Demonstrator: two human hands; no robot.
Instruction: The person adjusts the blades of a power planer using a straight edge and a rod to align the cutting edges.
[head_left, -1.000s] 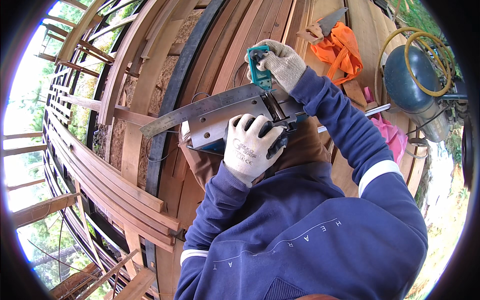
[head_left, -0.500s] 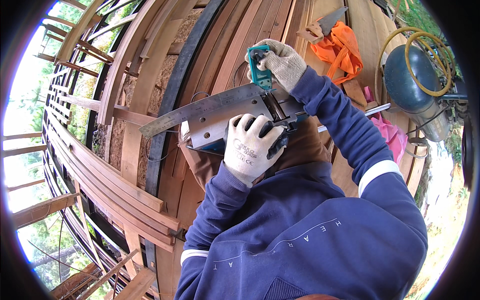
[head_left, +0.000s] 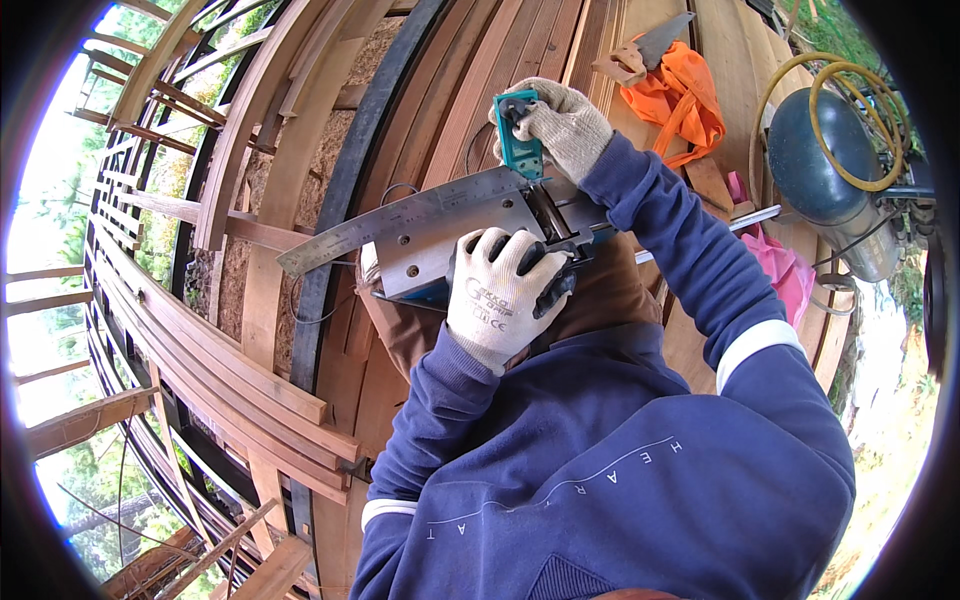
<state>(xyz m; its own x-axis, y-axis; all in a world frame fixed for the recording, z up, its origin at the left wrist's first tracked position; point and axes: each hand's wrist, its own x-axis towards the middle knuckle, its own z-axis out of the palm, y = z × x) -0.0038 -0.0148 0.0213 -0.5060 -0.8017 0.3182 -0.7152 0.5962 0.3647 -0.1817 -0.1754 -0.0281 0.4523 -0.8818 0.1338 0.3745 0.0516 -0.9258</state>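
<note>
An electric hand planer (head_left: pixel 430 240) lies upside down across my lap, its metal sole and cutter opening facing up. My left hand (head_left: pixel 505 295), in a white glove with dark fingertips, grips the planer's near side with fingers curled against it. A combination square's steel blade (head_left: pixel 400 218) stands along the sole's far edge and reaches out to the left. Its teal head (head_left: pixel 520 140) with a black knob is held by my gloved right hand (head_left: pixel 570 130), closed around it beyond the cutter opening. The blade's contact with the sole is partly hidden.
Wooden boards (head_left: pixel 480 100) form the deck around me. A handsaw (head_left: pixel 655 52) and an orange cloth (head_left: pixel 685 105) lie at the far right. Further right stands a dark tank (head_left: pixel 825 150) with a yellow hose. Stacked timber (head_left: pixel 230 370) lies to the left, near a pink bag (head_left: pixel 778 270) opposite.
</note>
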